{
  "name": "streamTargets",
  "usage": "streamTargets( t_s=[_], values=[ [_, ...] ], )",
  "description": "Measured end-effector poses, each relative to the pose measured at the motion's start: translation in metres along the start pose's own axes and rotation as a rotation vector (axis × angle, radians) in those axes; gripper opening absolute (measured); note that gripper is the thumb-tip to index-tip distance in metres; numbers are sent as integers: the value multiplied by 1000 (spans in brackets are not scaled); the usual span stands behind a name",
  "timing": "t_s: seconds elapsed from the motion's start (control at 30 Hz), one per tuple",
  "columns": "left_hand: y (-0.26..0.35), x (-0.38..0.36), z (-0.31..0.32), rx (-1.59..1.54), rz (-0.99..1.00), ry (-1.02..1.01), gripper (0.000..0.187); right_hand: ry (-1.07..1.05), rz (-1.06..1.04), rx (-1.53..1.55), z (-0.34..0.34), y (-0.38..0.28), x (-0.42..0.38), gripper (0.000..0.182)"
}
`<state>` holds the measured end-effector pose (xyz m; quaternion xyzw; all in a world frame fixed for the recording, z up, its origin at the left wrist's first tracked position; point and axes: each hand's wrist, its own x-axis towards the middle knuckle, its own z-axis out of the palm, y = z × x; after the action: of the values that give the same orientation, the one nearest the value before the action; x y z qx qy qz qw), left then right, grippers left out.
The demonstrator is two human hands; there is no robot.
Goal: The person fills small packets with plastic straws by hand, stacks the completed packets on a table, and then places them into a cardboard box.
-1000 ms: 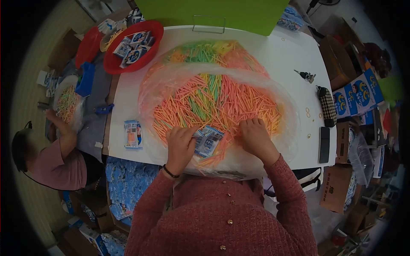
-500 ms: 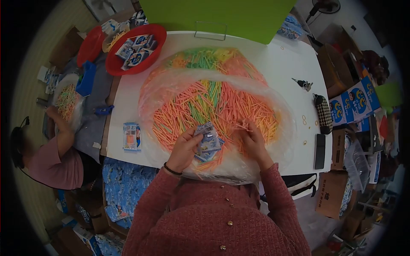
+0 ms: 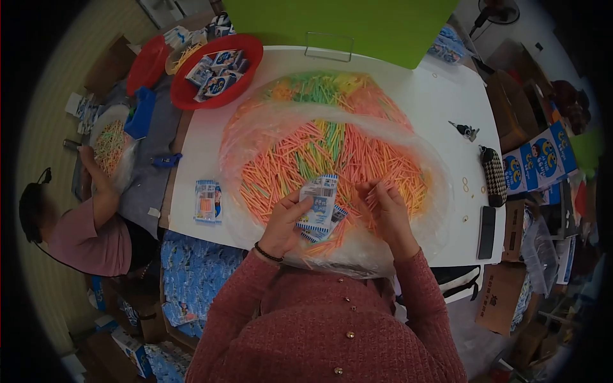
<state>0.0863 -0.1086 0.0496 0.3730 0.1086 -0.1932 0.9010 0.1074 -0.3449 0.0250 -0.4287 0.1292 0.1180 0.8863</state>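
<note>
Near the plastic bag [image 3: 357, 263]'s front edge, left hand [image 3: 281, 226] clamped a packet [image 3: 317, 201]; right hand [image 3: 393, 216], across a gap, pinched sticks [image 3: 373, 195].

The white counter [image 3: 469, 99] carries an open plastic bag [image 3: 357, 264] (coloured sticks [image 3: 271, 171] inside), a packet [image 3: 208, 202], keys [image 3: 465, 131], rubber bands [image 3: 465, 185], a houndstooth pouch [image 3: 493, 176] and a smartphone [image 3: 486, 233].
</note>
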Motion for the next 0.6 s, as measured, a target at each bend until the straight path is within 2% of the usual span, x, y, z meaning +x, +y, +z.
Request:
streamTargets(
  t_s=[0.03, 0.07, 0.13, 0.27, 0.33, 0.37, 0.43, 0.53, 0.6],
  values=[
    [0, 0, -1, -66, -56, 9, 28, -17, -122, -188, 0, 2, 0, 17],
    [-2, 1, -4, -66, -52, 14, 28, -22, -118, -187, 0, 1, -1, 17],
    [-9, 4, -10, 47, -21, -36, 29, -112, -294, -847, 0, -5, -3, 17],
    [-18, 4, -12, 210, 69, -62, 29, -83, -211, -663, -5, 0, -3, 19],
    [-17, 2, -7, 253, 93, -84, 28, -69, -337, -496, 9, -8, -9, 19],
    [-17, 0, -4, 253, 92, -81, 28, -70, -333, -495, 17, -11, -12, 19],
    [-14, -2, 4, 136, -17, -81, 28, -228, -281, -252, 36, -17, -18, 21],
    [-13, -3, 8, 30, -106, -46, 29, -309, -260, -288, 49, -21, -24, 20],
    [-13, -5, 6, 38, -78, -52, 27, -316, -308, -354, 53, -22, -27, 20]
  ],
)
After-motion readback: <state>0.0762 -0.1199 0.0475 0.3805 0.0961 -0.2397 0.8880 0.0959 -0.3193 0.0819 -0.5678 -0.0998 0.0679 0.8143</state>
